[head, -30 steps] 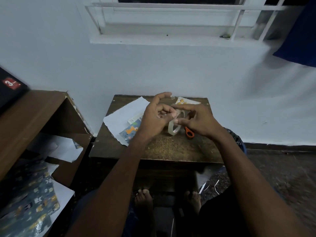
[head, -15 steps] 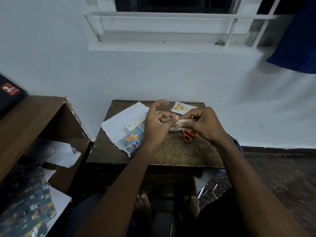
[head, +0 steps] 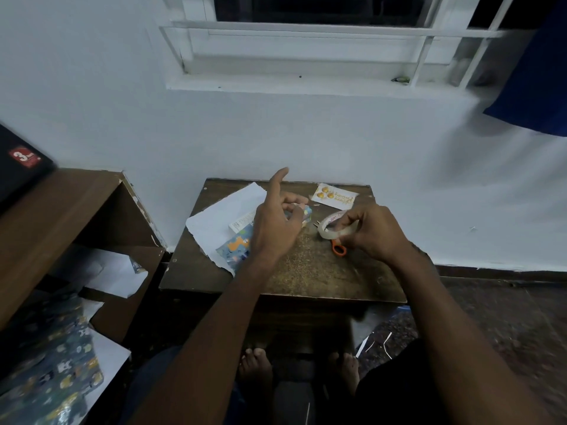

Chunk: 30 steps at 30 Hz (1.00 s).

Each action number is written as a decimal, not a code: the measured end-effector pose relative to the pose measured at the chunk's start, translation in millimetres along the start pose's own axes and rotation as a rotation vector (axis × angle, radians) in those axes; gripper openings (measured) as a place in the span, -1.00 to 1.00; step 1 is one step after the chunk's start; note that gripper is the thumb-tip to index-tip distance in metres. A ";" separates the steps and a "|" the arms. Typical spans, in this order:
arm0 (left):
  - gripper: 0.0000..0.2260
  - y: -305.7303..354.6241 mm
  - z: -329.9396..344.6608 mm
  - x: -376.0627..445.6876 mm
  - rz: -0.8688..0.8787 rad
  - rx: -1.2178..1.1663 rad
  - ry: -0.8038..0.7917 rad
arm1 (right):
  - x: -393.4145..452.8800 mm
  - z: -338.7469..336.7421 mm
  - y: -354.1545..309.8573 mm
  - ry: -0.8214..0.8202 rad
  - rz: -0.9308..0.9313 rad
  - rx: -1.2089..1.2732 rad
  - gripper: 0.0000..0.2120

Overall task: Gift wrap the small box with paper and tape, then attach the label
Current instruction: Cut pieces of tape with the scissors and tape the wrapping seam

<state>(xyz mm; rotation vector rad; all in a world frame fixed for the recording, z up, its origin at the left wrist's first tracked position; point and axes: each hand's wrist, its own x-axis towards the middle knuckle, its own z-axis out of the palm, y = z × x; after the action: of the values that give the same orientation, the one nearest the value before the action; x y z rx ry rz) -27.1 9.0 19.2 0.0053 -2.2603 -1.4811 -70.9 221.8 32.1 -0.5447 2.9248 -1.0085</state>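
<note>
Wrapping is at the taping step, judging by how things lie on the small brown worktop (head: 294, 271) set against a white wall below a window. Largest on it is a sheet of wrapping paper (head: 225, 222), white side up, with a patterned blue and orange corner folded over at its near edge. The small box (head: 242, 220) lies on this sheet, its white end showing, partly covered by the patterned paper and by the left hand (head: 276, 222). That hand hovers over the box with its forefinger raised and pointing away, the other fingers loosely curled; something small seems to sit at its fingertips, possibly a piece of tape, but blur makes this uncertain. The right hand (head: 371, 230) is just beside it, to the right, gripping a roll of clear tape (head: 336, 228) with fingers curled round the ring. Under that hand lie scissors (head: 338, 249), only an orange handle showing. At the far edge, well apart from the box, rests the label (head: 333, 196), a white card with three gold dots.

The next move likely calls for holding the paper flap tight against the box and pressing tape across the seam. The label is not yet attached.
</note>
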 end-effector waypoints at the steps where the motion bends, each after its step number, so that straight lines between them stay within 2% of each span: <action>1: -0.35 -2.7 -2.6 1.0 0.013 0.053 -0.004 | 0.7 1.4 0.4 -0.044 0.038 -0.030 -0.80; 5: -0.28 -13.2 -14.0 8.2 0.019 0.216 0.027 | 2.7 5.7 -1.8 -0.173 0.069 -0.089 -0.74; 10: -0.23 -25.1 -28.1 17.6 -0.050 0.344 0.060 | 13.1 20.0 -29.7 0.143 -0.071 -0.022 -0.86; 13: -0.23 -32.0 -35.6 22.3 -0.110 0.437 0.042 | 21.9 40.7 -52.2 0.111 -0.261 0.055 -0.86; 16: -0.27 -42.3 -37.2 25.2 -0.215 0.406 -0.026 | 25.4 61.6 -67.6 0.020 -0.370 -0.030 -0.80; 20: -0.28 -49.0 -39.6 28.8 -0.271 0.335 -0.015 | 29.0 72.8 -78.6 0.034 -0.388 -0.102 -0.79; 26: -0.29 -40.4 -42.5 35.4 -0.257 0.362 -0.031 | 30.7 78.0 -82.3 -0.002 -0.420 -0.128 -0.80; 30: -0.31 -43.0 -46.4 38.3 -0.235 0.316 -0.061 | 32.4 93.7 -90.7 0.095 -0.399 -0.220 -0.83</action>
<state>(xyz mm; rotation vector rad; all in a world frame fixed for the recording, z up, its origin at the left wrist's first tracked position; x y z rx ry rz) -55.1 -59.0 10.6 0.3355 -2.5930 -1.2281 -61.6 88.8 15.6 -1.1549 3.1023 -0.7491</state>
